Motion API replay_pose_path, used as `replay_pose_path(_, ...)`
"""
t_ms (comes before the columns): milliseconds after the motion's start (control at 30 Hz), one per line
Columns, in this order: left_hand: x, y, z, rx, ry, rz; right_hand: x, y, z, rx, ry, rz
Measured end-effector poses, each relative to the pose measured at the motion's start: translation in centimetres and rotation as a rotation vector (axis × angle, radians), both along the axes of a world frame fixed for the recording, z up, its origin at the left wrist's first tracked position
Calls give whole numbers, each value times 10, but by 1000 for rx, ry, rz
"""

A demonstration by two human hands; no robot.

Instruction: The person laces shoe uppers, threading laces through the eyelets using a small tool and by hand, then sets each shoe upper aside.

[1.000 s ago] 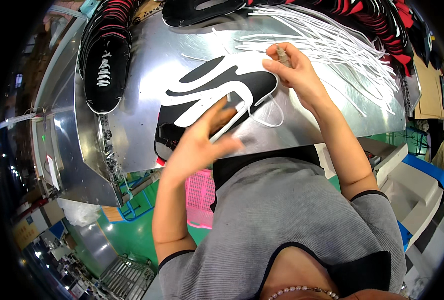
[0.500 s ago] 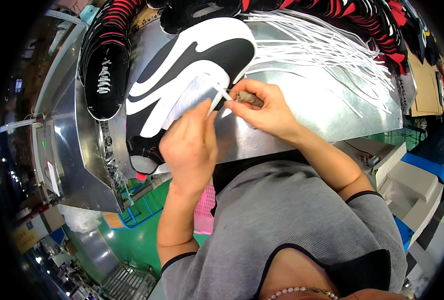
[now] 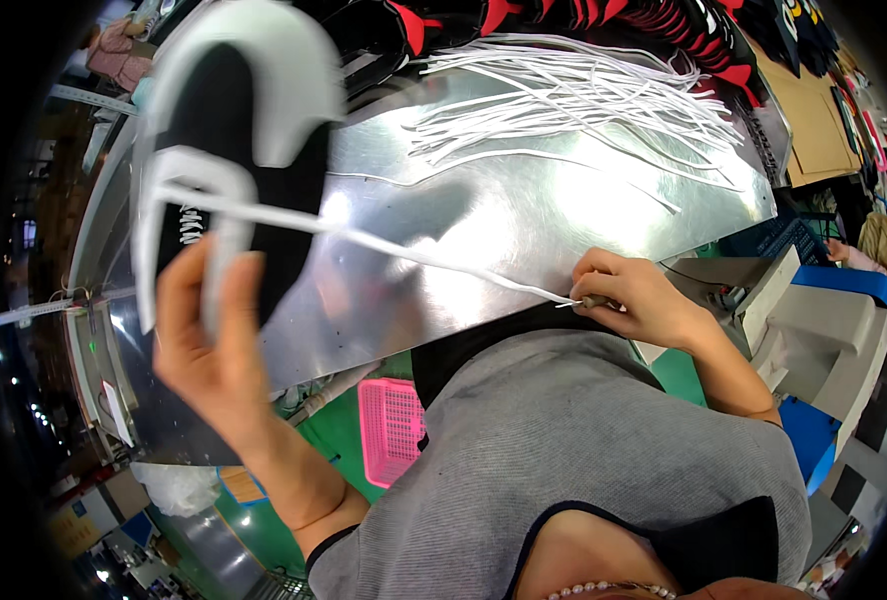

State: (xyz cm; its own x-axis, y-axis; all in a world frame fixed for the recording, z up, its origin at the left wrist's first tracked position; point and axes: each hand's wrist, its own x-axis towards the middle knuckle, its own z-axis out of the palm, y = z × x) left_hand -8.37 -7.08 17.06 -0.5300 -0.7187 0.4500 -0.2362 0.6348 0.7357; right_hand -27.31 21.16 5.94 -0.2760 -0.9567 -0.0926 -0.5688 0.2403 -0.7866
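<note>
1. The shoe upper (image 3: 226, 125), black with white overlays, is raised at ten o'clock over the edge of the metal table (image 3: 464, 210).
2. The left hand (image 3: 209, 350), at nine o'clock, has fingers and thumb clamped on the upper's lower part.
3. The right hand (image 3: 639, 298), at three o'clock, is curled closed round a short brownish handle (image 3: 596, 300).
4. One white lace (image 3: 414, 254) crosses the upper and stretches nearly straight to the right hand's fingertips. So a lace is on this piece, with a long length outside it; no finished crossing pattern can be made out on it.
5. At one o'clock lies a heap of loose white laces (image 3: 574, 100), unthreaded; beyond it runs a row of black-and-red uppers (image 3: 654, 50), their lacing unreadable.
6. White zigzag lacing (image 3: 192, 225) shows through the upper's gap, probably on another piece behind.
7. The upper is blurred and its top is cut off by the frame; the handle's tip and the lace's far end are hard to separate.
</note>
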Motion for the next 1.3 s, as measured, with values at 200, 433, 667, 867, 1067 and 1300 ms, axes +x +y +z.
replay_pose_path(200, -25, 12, -112, -98, -587, -394, 11, -36, 8, -162, -633, -283)
replay_pose_path(433, -32, 16, -109, -9, -599, -434, -8, -130, -18, -396, -744, -287)
replay_pose_path(667, -56, 23, -101, -181, -683, -418, -19, -173, -25, -544, -764, -277)
replay_pose_path(867, -65, 12, -117, 176, -813, -284, -23, -159, -45, -366, -360, -398)
replay_pose_path(1067, -72, 8, -123, 227, -783, -255, 5, -104, -46, -372, -303, -345)
replay_pose_path(1300, -69, 8, -131, 227, -752, -262, 12, -101, -37, -143, -230, -189)
